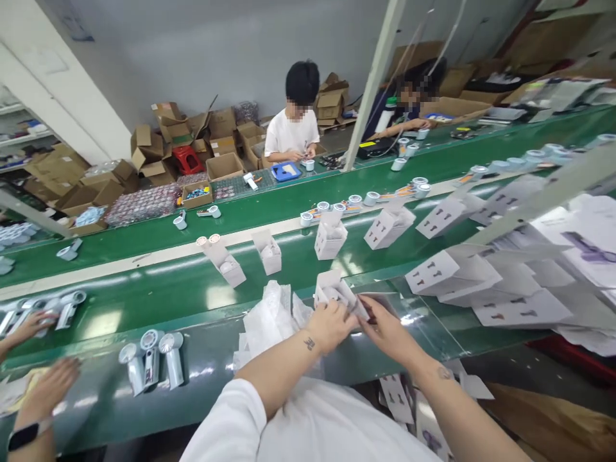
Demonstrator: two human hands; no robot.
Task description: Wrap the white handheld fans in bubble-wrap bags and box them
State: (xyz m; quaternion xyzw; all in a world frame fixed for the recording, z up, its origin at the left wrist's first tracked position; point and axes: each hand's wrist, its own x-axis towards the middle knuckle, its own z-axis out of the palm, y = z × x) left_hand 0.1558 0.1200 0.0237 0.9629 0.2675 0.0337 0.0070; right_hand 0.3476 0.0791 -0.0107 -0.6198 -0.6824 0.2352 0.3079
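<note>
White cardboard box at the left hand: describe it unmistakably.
Start at the long green conveyor belt. On its near side, right of crumpled translucent plastic bags, is the open white cardboard box. Unlike the other white boxes, it has the left hand at its opening.

- Open carton (pixel 328 280) in the grip: thin white paperboard, smooth and matt.
- Bags (pixel 271 314) just left of the grip: thin translucent plastic film, crinkled, with a soft sheen.
- Workbench top (pixel 212 378) beneath the grip: dark green, smooth and glossy, streaked with reflected light.
- Conveyor belt (pixel 158 289) beyond the grip: smooth green, semi-gloss, with pale patches of glare.
- Handheld fans (pixel 172 360) farther left of the grip: pale blue, smooth, plastic-looking, with a slight shine.
- Printed cartons (pixel 433 272) right of the grip: white paperboard, flat matt faces.
- Shipping boxes (pixel 224 166) far beyond the grip: brown cardboard, dull.
</note>
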